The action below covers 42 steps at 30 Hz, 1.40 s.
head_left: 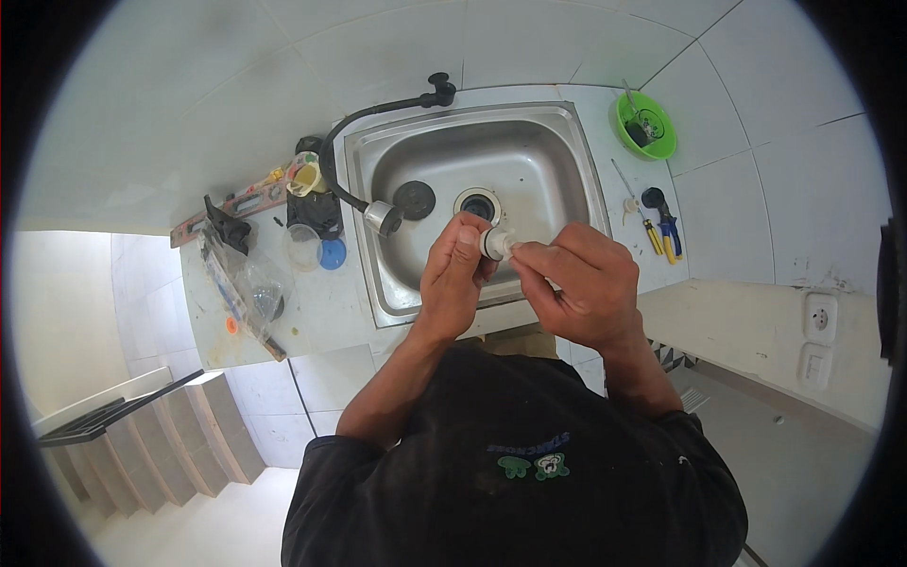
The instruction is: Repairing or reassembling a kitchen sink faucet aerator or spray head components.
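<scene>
A white fitting (493, 243) is held over the sink (588, 170), just in front of the drain (478, 205) as seen from above. It is gripped near its black ring by the left hand (455, 279), with the thumb laid along the side, probably so that it is kept steady. Its other end is pinched between thumb and forefinger of the right hand (586, 288), perhaps because only a small part is reached there; whether something thin is also pinched cannot be told.

The sink is set into the surface (326, 317). A black disc (414, 200) is left in the basin beside the drain, which is thus uncovered. The hose (326, 156) is bent over the sink's left rim, its spray head (383, 218) hung inside.

Near the surface's right edge, a screwdriver (652, 236) and pliers (669, 236) are laid side by side, seemingly for easy reach. Loose items are gathered in a green bowl (673, 142) at the back right corner. A level (255, 198) is placed along the back edge at the left, likely out of the way, and a clear bag (255, 283) is dropped toward the front left corner.
</scene>
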Tool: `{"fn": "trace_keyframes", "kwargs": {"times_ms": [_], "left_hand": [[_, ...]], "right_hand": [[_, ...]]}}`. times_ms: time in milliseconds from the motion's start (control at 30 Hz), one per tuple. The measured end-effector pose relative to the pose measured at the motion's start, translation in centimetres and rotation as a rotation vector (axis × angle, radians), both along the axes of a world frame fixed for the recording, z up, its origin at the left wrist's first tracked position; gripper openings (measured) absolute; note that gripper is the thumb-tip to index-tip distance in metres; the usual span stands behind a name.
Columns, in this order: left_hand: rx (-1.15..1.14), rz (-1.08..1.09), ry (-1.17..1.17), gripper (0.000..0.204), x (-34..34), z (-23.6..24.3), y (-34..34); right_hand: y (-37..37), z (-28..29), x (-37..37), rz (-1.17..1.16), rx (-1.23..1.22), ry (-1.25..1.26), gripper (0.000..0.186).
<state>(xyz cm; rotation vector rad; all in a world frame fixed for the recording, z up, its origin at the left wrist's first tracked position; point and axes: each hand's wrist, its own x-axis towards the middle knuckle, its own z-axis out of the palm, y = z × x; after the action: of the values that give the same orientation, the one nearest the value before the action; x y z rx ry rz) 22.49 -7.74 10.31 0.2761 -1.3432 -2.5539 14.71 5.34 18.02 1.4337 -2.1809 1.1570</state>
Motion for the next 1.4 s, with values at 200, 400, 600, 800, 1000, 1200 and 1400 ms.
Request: {"fn": "trace_keyframes", "kwargs": {"times_ms": [200,400,600,800,1000,1200,1400], "left_hand": [[0.093,-0.010,0.019,0.034,0.0,0.1,0.5],[-0.050,-0.029,0.020,0.035,0.2,-0.3,0.0],[0.030,-0.069,0.050,0.037,0.0,-0.1,0.2],[0.190,-0.194,0.081,0.038,-0.1,0.0,-0.2],[0.289,-0.272,0.080,0.039,-0.2,-0.2,-0.5],[0.332,-0.321,0.123,0.041,-0.2,-0.5,-0.7],[0.233,-0.304,0.106,0.042,-0.2,-0.9,-1.0]], "right_hand": [[0.1,0.1,0.2,-0.054,-0.059,-0.025,0.021],[0.3,0.1,0.0,-0.026,-0.026,-0.012,0.021],[0.7,0.3,0.2,-0.007,-0.015,-0.187,0.019],[0.8,0.9,-0.1,0.036,0.007,-0.347,0.018],[0.8,1.6,-0.5,0.095,0.021,-0.412,0.018],[0.5,1.4,-0.3,0.062,-0.050,-0.544,0.017],[-0.1,1.1,0.1,0.024,0.041,-0.735,0.012]]}}
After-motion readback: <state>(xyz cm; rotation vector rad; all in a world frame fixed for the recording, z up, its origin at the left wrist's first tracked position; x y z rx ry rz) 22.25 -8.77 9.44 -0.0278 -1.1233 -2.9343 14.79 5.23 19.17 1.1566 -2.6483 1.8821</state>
